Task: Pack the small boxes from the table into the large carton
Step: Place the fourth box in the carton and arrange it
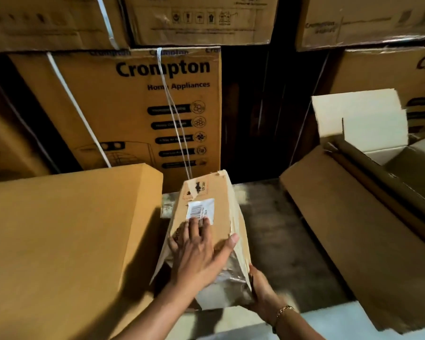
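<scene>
A small brown box [219,192] with a white barcode label and torn tape is held in mid-air at the centre of the view, over the floor. My left hand [199,251] lies flat on its top face, fingers spread and straight. My right hand [263,293] grips the box's near right corner from below, at a crumpled taped end. The large open carton [349,217] stands to the right, its flaps [358,116] folded out and its inside mostly out of view.
A big closed carton [59,241] stands close on the left. Stacked Crompton appliance cartons [133,106] fill the back wall. A dark gap [263,114] separates the stacks. Bare concrete floor [280,236] lies between the cartons.
</scene>
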A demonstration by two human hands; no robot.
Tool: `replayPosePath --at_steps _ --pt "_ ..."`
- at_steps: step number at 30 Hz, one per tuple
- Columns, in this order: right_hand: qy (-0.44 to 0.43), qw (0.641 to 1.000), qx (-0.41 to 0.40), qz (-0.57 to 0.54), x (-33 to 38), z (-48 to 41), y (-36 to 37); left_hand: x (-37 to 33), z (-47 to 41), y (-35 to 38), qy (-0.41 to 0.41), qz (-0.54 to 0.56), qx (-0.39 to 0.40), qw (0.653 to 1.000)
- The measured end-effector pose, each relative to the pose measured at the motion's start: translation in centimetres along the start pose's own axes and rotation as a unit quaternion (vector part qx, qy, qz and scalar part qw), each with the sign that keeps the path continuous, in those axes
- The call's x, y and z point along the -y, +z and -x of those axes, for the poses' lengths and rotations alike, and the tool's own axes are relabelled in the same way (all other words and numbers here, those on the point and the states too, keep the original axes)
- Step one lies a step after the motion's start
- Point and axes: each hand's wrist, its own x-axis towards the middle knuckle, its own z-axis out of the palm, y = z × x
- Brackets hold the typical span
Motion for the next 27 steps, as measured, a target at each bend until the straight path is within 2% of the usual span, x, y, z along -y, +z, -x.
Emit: replayPosePath --at_steps 3,6,8,10,13,15,17,19,22,24,27 --pt "0.021 0.996 -0.016 0.086 -0.1 0.0 -0.9 -0.1 0.7 3.4 -0.024 -0.032 0.023 0.999" --pt "0.015 0.987 -0.027 0.159 -0.1 -0.9 -2.2 -0.2 2.1 6.2 0.009 -0.058 0.040 0.997" --pt "0.007 0.986 -0.001 0.169 -0.2 -2.5 -3.6 0.0 2.7 7.2 0.044 -0.052 0.039 0.997" --pt "-0.006 0.987 0.005 0.160 1.1 -1.1 -3.7 0.8 2.7 7.5 0.032 -0.032 0.018 0.999" --pt "-0.030 0.983 0.020 0.180 3.1 2.5 -2.9 3.4 1.9 7.2 -0.083 0.065 -0.030 0.994" --pt "-0.041 0.977 0.030 0.206 3.2 3.8 -2.9 5.0 1.2 7.3 -0.143 0.150 0.006 0.978" --pt "-0.052 0.968 0.020 0.244 2.2 3.9 -2.6 5.5 0.9 7.2 -0.156 0.257 0.058 0.952" --pt "-0.099 0.961 -0.009 0.258 1.0 3.7 -2.3 4.5 1.2 7.0 -0.162 0.338 0.083 0.923" --pt "-0.144 0.964 -0.033 0.221 0.6 3.5 -2.2 3.7 1.3 7.6 -0.170 0.375 0.075 0.908" --pt "-0.149 0.970 -0.028 0.191 1.1 3.4 -2.9 3.4 1.0 7.7 -0.134 0.383 0.072 0.911" --pt "-0.150 0.972 -0.042 0.178 2.1 1.8 -4.9 1.5 1.0 7.6 -0.061 0.278 0.076 0.956"
